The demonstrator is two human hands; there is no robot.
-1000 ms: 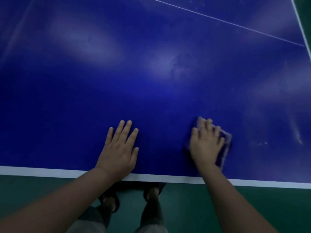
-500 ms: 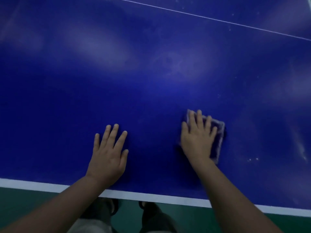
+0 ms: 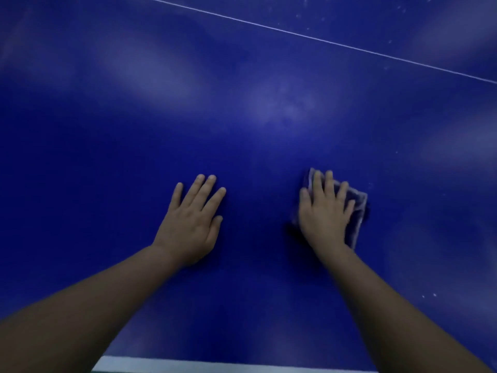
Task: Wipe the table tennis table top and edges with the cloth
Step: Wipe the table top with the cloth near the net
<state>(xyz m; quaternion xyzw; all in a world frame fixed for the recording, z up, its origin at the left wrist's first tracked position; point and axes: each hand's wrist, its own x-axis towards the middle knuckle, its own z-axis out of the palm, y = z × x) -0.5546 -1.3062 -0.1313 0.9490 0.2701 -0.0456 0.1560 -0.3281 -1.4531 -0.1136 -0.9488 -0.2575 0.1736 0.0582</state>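
1 folded cloth point(image 3: 356, 211) lies flat on the blue table tennis table top point(image 3: 242, 125), pinned under the right hand point(image 3: 324, 214), whose fingers point(image 3: 318, 184) are straight and spread, pressing rather than gripping. Its pale hem shows past the fingertips and beside the little finger. It looks soft, light and limp, so it likely bunches; flat palm pressure suits it. Well apart, the left hand point(image 3: 192, 222) rests flat, fingers straight, holding nothing. Beyond the fingertips runs 1 thin white line point(image 3: 322, 40).

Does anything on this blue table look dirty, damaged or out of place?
Nothing looks damaged or askew. The only blemish is a scatter of small white specks on the table top, near the far right and right of the cloth, which lies flat under the right hand. The left hand rests flat beside it.
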